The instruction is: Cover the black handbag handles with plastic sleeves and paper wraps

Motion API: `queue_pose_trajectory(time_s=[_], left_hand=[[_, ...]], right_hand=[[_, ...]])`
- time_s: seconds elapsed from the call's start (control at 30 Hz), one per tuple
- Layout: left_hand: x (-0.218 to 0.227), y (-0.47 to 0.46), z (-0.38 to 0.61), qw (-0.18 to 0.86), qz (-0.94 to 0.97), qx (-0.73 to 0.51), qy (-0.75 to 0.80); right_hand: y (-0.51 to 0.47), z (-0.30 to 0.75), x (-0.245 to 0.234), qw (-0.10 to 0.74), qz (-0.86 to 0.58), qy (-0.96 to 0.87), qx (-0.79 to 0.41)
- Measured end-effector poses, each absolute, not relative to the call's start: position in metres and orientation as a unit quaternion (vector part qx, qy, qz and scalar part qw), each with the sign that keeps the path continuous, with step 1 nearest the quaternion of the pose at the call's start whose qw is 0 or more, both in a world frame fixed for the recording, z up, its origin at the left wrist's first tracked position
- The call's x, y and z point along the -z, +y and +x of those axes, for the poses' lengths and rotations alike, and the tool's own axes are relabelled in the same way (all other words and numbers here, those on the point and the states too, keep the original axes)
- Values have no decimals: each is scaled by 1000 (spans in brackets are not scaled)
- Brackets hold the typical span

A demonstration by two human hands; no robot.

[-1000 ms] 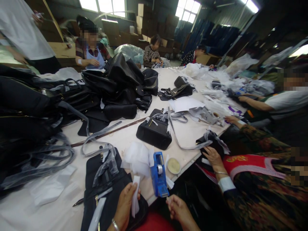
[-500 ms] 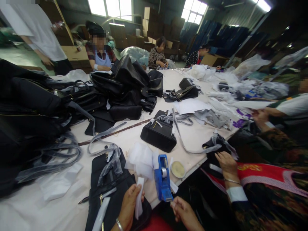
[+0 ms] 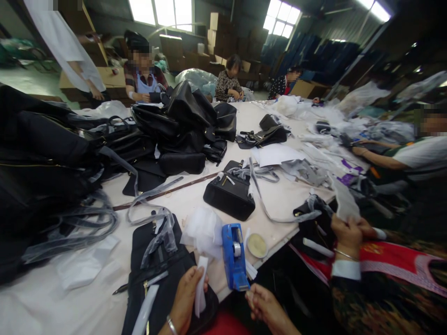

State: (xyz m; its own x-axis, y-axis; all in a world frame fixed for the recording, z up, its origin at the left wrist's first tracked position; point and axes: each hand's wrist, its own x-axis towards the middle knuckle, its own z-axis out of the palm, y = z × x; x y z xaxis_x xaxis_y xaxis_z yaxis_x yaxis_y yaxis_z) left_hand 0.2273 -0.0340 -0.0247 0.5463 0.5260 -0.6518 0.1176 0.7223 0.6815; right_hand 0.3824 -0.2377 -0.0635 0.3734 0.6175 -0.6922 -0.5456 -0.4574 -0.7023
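My left hand [image 3: 183,298] is closed on a white strip of foam wrap [image 3: 200,286] and rests on a black bag [image 3: 159,274] at the table's near edge. My right hand [image 3: 261,302] is pinched just below the front of a blue tape dispenser [image 3: 233,256]; what it pinches is too small to make out. White foam sheets [image 3: 202,228] lie behind the dispenser. A small round tin [image 3: 257,244] sits to its right.
A large pile of black bags [image 3: 52,158] fills the left of the white table [image 3: 279,200]; more are stacked at the middle back [image 3: 181,125]. One black bag [image 3: 230,195] sits mid-table. A person's hands [image 3: 345,230] work at right; other people sit around.
The view has shifted slightly. The person at right has lifted both hands off the bag on their lap and holds up a white piece. My hands have barely moved.
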Motion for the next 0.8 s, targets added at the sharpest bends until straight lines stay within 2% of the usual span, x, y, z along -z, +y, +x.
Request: queue_pose_trajectory(time_s=[0.23, 0.57, 0.8], left_hand=[[20, -36, 230, 811, 348, -115, 456], [17, -36, 224, 810, 343, -133, 456], [19, -36, 224, 812, 347, -132, 451]], right_hand=[[-234, 386, 57, 490, -667, -30, -560], [-238, 384, 40, 527, -618, -39, -582], [-241, 384, 55, 505, -661, -54, -553]])
